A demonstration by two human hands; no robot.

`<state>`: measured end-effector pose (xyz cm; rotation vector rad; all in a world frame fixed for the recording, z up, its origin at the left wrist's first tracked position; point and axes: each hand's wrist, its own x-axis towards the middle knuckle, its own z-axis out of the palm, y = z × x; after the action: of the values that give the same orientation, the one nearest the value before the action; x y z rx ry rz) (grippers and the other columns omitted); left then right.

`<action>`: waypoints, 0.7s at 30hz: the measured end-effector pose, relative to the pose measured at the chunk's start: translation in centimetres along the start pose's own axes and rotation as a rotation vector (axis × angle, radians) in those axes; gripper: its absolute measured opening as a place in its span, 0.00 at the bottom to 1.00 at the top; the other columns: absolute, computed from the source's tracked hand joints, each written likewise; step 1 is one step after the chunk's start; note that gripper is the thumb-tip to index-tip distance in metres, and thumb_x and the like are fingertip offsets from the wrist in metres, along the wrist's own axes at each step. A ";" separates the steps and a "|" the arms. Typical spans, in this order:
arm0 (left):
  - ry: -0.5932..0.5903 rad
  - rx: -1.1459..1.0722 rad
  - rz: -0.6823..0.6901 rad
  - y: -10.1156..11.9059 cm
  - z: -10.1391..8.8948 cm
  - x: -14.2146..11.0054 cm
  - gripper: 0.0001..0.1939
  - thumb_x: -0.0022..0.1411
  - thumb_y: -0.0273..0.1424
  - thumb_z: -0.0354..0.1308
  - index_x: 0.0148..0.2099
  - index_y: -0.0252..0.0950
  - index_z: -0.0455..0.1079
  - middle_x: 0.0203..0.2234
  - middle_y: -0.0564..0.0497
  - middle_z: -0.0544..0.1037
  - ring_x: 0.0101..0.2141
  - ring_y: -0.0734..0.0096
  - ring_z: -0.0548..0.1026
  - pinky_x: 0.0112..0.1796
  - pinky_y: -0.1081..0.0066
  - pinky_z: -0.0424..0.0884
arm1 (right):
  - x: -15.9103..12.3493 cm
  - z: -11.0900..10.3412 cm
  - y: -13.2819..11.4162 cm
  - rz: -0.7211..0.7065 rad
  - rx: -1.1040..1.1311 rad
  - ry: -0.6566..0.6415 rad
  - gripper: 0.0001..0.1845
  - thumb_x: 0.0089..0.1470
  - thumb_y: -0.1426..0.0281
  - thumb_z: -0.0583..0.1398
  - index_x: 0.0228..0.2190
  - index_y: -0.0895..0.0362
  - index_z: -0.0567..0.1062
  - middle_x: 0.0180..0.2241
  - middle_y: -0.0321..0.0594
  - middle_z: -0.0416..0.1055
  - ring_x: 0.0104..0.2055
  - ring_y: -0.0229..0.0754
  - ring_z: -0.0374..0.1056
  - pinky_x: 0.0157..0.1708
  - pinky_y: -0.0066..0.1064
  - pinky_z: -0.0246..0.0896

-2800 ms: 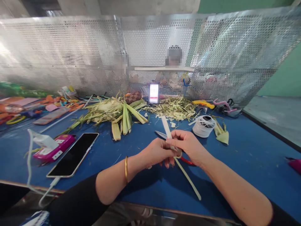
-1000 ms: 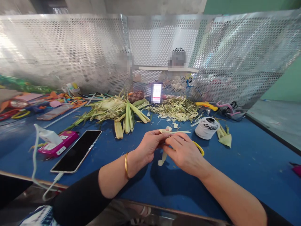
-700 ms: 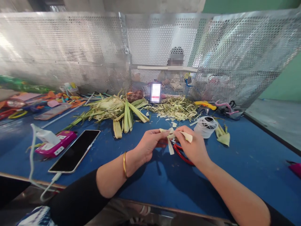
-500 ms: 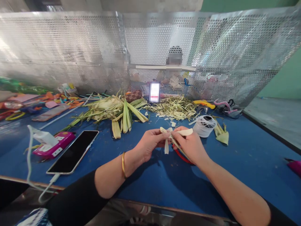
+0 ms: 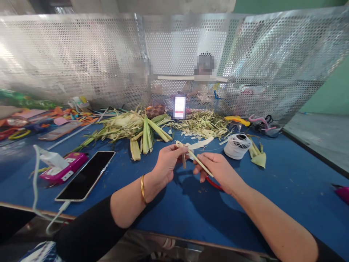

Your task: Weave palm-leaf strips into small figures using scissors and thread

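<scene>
- No word, number or brand I can read from here.
- The lit screen (image 5: 179, 106) by the partition (image 5: 169, 43): blurred out.
- Sockets on the magenta power strip (image 5: 74, 168): marks too small to read.

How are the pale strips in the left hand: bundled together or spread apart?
Spread apart: the pale strips fan out from the left hand, ends pointing upper right, lower right and down.

What your hands cover
Your left hand (image 5: 167, 163) covers where the pale strips (image 5: 201, 163) meet; your right hand (image 5: 215, 169) hides part of the red handle (image 5: 214, 183). The lit screen (image 5: 179, 106) is blurred; the right edge cuts off a magenta object (image 5: 343, 193).
</scene>
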<state>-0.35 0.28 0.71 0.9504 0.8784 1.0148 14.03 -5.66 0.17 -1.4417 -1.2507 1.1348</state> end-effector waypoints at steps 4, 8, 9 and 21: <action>0.042 -0.030 0.019 0.1 0.0 0.2 0.11 0.41 0.30 0.68 0.29 0.33 0.72 0.20 0.54 0.74 0.23 0.74 0.72 0.26 0.74 0.68 | -0.3 0.0 0.5 -0.480 -0.392 0.067 0.11 0.59 0.70 0.52 0.43 0.55 0.68 0.35 0.41 0.77 0.28 0.40 0.73 0.30 0.32 0.68; 0.049 0.022 0.027 -0.5 0.1 0.2 0.11 0.42 0.32 0.67 0.29 0.32 0.73 0.20 0.53 0.74 0.21 0.76 0.70 0.23 0.75 0.65 | -0.4 -0.1 0.7 -0.953 -0.974 0.080 0.14 0.60 0.76 0.51 0.42 0.57 0.73 0.37 0.46 0.77 0.34 0.45 0.73 0.34 0.36 0.66; 0.037 0.039 0.030 -0.6 0.1 0.2 0.12 0.41 0.32 0.67 0.30 0.32 0.73 0.20 0.53 0.74 0.20 0.76 0.69 0.23 0.75 0.65 | -0.4 -0.1 0.6 -1.027 -1.046 0.089 0.13 0.60 0.76 0.51 0.40 0.58 0.74 0.35 0.46 0.77 0.32 0.45 0.72 0.32 0.36 0.65; -0.345 0.227 -0.085 -0.4 0.5 -1.1 0.07 0.47 0.31 0.64 0.28 0.31 0.75 0.22 0.50 0.75 0.22 0.76 0.72 0.24 0.76 0.67 | 0.2 -1.1 0.6 -0.712 -0.617 0.409 0.11 0.59 0.66 0.54 0.28 0.55 0.73 0.30 0.40 0.74 0.34 0.43 0.70 0.34 0.32 0.62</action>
<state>-0.12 -0.96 0.63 1.2274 0.7450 0.6601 15.24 -5.61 -0.18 -1.3608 -1.6804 -0.0377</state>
